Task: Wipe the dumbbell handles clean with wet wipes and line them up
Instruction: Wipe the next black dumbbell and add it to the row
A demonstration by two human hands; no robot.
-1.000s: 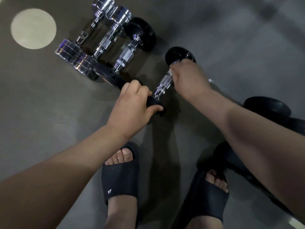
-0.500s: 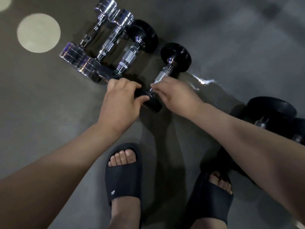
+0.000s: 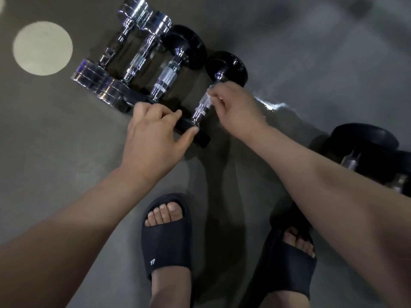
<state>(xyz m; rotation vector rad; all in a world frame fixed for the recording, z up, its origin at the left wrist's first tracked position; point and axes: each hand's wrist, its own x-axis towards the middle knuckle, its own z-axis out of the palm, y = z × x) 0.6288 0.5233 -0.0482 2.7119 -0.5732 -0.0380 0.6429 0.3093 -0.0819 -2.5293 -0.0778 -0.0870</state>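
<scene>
Four dumbbells lay side by side on the floor (image 3: 66, 152): two chrome dumbbells (image 3: 139, 61) and two black-ended ones. The left grip (image 3: 153, 134) clasped the near head of the row's rightmost dumbbell (image 3: 200, 112); the right grip (image 3: 235, 107) pinched one wet wipe (image 3: 210, 95) against its handle, toward the far head.

A small white logo stands on the strap of the dark slide sandal (image 3: 166, 245) on the left foot, well below the fingers (image 3: 155, 112) of the left hand (image 3: 153, 141) and nearer the camera. It appears to be two slanted strokes, perhaps "11" or "77"; the view is too soft to settle which.
</scene>
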